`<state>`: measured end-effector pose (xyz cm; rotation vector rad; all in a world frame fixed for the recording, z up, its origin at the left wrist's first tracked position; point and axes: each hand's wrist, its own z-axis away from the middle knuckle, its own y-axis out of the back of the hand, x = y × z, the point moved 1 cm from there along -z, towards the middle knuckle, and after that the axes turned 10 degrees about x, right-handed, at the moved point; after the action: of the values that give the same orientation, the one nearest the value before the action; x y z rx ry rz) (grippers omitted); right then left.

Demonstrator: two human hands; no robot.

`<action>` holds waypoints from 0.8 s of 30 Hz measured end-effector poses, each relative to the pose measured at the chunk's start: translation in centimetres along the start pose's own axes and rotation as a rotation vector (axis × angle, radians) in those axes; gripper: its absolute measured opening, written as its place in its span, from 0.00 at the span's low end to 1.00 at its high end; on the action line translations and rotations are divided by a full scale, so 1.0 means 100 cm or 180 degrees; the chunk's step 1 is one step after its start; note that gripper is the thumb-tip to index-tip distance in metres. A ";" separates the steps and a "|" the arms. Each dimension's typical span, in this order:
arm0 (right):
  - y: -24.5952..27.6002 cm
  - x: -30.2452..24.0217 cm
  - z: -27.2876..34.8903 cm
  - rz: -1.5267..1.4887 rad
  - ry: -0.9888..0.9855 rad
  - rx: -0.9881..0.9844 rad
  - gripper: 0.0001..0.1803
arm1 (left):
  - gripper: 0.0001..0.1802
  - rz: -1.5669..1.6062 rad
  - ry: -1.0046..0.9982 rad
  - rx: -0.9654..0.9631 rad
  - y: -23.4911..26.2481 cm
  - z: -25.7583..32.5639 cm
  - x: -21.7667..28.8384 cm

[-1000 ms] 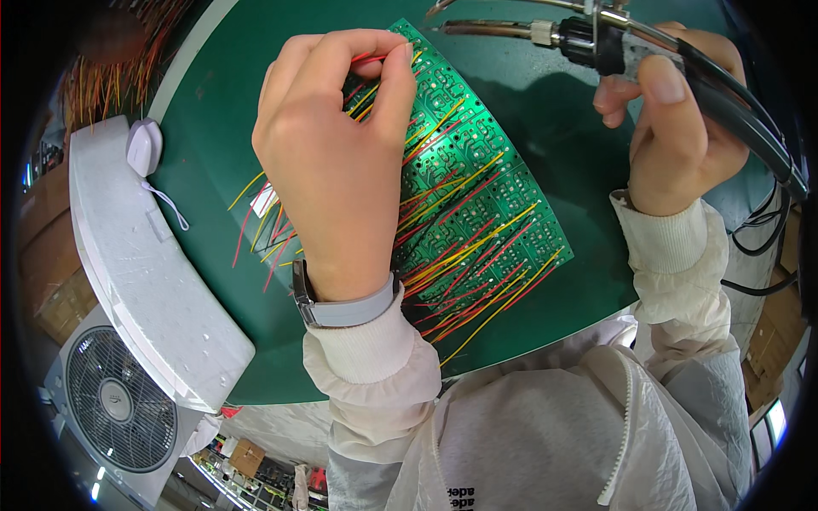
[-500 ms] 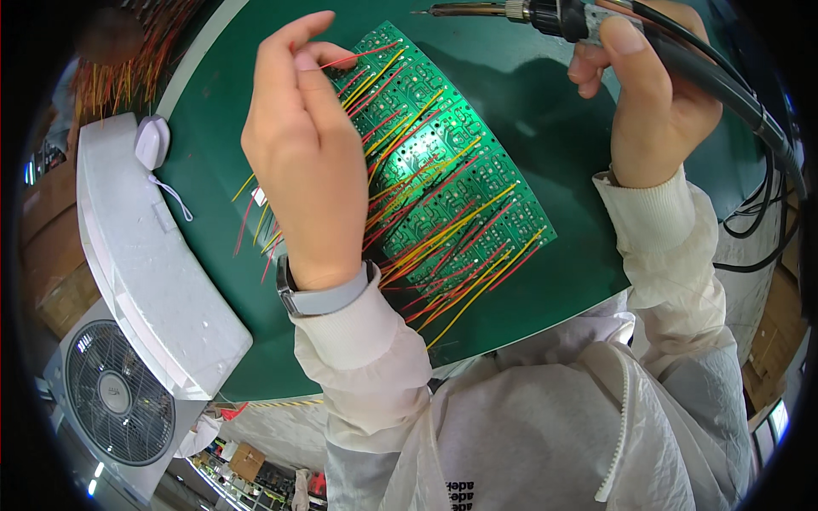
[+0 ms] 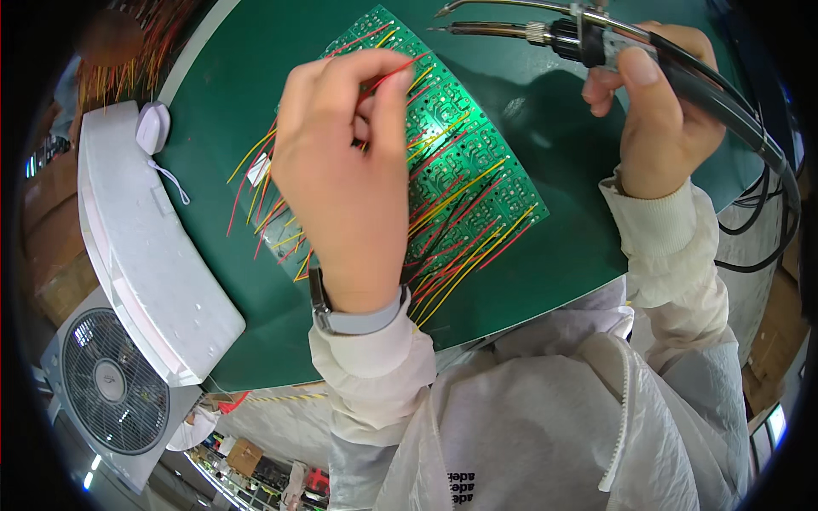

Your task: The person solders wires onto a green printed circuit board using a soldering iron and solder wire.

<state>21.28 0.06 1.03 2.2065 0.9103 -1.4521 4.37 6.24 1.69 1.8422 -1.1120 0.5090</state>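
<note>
A green circuit board panel lies aslant on the table, with many red and yellow wires standing off its face. Over its far half, my left hand is closed in a pinch on a thin red wire; part of the board is hidden beneath it. My right hand grips a soldering iron to the right of the board. Its dark tip points left, above the board's far right edge and apart from it. A thin curved metal tube runs along the top of the iron.
A long white foam block borders the green table on the left, with a small pale purple device on it. More loose wires bunch at the far left. Black cables trail from the iron; a fan stands lower left.
My left hand has moved right over the board and closed its fingers on a red wire. The board has shifted slightly up and left. The iron has turned, bringing its curved tube into view.
</note>
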 end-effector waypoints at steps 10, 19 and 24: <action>0.006 0.000 0.000 -0.0120 0.0130 -0.0219 0.13 | 0.04 -0.0070 -0.0016 -0.0095 -0.006 -0.002 -0.004; -0.003 0.000 0.002 -0.0228 -0.0170 0.0181 0.15 | 0.05 0.0149 0.0232 -0.0333 -0.008 -0.005 -0.009; -0.003 0.001 0.002 -0.0343 -0.0100 0.0168 0.16 | 0.05 0.0128 0.0346 -0.0356 -0.006 -0.007 -0.005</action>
<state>21.02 0.18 0.83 2.1958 1.0055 -1.5720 4.73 7.16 1.37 1.6789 -1.0842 0.5525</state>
